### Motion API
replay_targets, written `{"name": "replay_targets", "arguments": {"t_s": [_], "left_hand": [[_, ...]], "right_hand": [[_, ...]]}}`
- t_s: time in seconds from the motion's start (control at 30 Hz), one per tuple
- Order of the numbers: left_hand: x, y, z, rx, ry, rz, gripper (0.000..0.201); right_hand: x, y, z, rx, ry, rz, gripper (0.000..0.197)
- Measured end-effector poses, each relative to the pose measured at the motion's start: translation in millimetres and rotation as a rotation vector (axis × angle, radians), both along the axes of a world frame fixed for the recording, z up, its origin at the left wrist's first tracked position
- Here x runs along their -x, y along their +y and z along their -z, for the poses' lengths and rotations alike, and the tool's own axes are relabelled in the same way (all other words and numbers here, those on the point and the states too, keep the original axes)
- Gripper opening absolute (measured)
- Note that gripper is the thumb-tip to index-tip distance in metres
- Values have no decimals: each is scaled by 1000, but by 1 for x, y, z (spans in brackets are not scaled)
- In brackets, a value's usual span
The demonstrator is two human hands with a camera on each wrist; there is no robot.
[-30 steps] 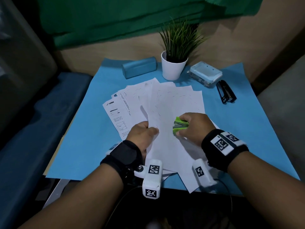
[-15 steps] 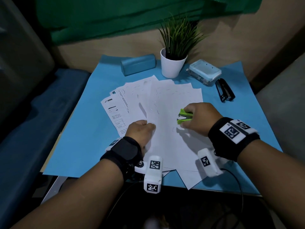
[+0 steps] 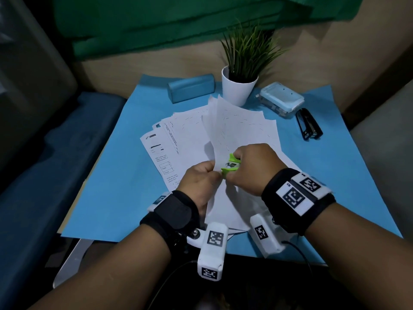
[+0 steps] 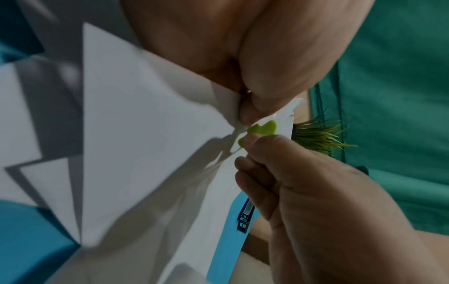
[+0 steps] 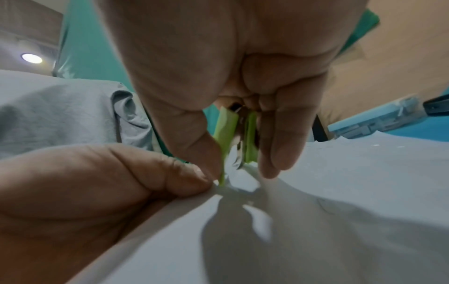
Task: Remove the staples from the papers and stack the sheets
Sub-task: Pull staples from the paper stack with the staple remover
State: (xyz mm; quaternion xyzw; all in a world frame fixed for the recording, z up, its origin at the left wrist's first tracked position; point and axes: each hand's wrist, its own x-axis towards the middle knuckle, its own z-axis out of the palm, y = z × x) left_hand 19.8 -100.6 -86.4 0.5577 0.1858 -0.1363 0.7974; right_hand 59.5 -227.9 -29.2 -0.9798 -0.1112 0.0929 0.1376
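Observation:
Several white sheets (image 3: 192, 135) lie fanned out on the blue mat (image 3: 107, 193). My left hand (image 3: 202, 175) pinches the left edge of a lifted set of sheets (image 3: 232, 124) that curls up off the pile. My right hand (image 3: 250, 162) grips a lime-green staple remover (image 3: 230, 165) and holds its metal claws against that same edge, right beside my left thumb. In the right wrist view the staple remover (image 5: 233, 132) sits between thumb and fingers, tips on the paper (image 5: 340, 192). The staple itself is hidden. In the left wrist view the green remover (image 4: 261, 130) meets the pinched paper (image 4: 145, 115).
A white pot with a green plant (image 3: 238, 86) stands at the back, a blue case (image 3: 191, 87) to its left, a light-blue box (image 3: 280, 101) and a black stapler (image 3: 308, 126) to its right. The mat's front edge lies near my wrists.
My right hand moved the staple remover left and nearer, to the edge that my left hand pinches. The held sheets have lifted and curled up at the far end.

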Motion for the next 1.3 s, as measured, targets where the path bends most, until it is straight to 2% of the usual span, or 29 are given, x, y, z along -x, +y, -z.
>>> {"name": "replay_targets", "arguments": {"t_s": [0.33, 0.5, 0.67, 0.73, 0.9, 1.0, 1.07, 1.17, 1.23, 1.3], "left_hand": [[8, -4, -1, 22, -66, -26, 35], [8, -6, 0, 18, -61, -44, 27], [9, -4, -1, -22, -60, -40, 25], [9, -4, -1, -15, -26, -37, 29], [8, 2, -1, 16, 131, -41, 28], [8, 5, 0, 32, 173, -45, 28], [8, 5, -2, 35, 184, -32, 27], [9, 5, -5, 35, 194, -32, 28], [7, 4, -12, 8, 217, -18, 17], [4, 3, -17, -26, 249, -25, 19]], "right_hand": [[-4, 11, -8, 28, 51, 55, 36], [-7, 10, -5, 9, 69, 76, 40], [-9, 4, 3, -88, 76, 97, 28], [-10, 1, 9, -167, 106, 132, 25], [-14, -15, 15, -632, 346, 351, 18], [-17, -27, 16, -710, 404, 386, 19], [-17, -30, 17, -654, 390, 348, 20], [-15, -30, 18, -399, 310, 164, 31], [-12, -28, 16, -213, 207, 81, 34], [-8, -25, 15, -125, 132, 17, 34]]}}
